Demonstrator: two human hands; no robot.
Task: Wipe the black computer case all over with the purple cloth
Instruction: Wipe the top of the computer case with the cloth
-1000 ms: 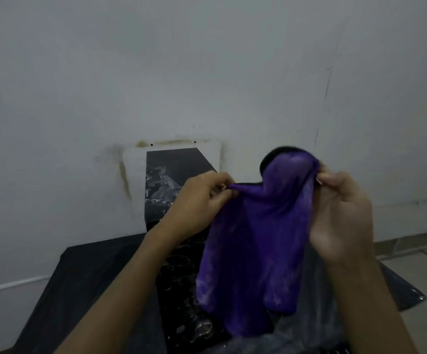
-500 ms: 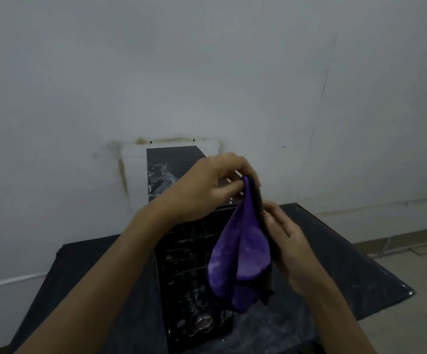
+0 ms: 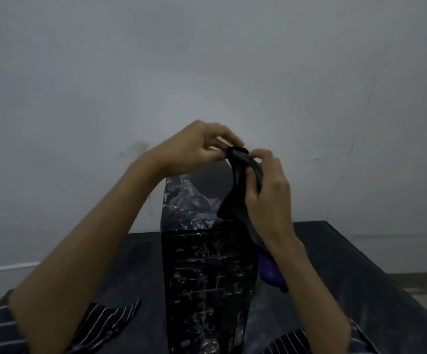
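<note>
Black computer case (image 3: 207, 272) stands upright on the dark counter (image 3: 347, 272), its near face a blur of pale marks with no readable writing or brand. Above the case, the left hand (image 3: 197, 146) pinches the top of the purple cloth (image 3: 271, 273). The right hand (image 3: 266, 190) grips its middle; the cloth looks mostly dark, purple only at its tail beside the case, partly behind the right wrist.
</note>
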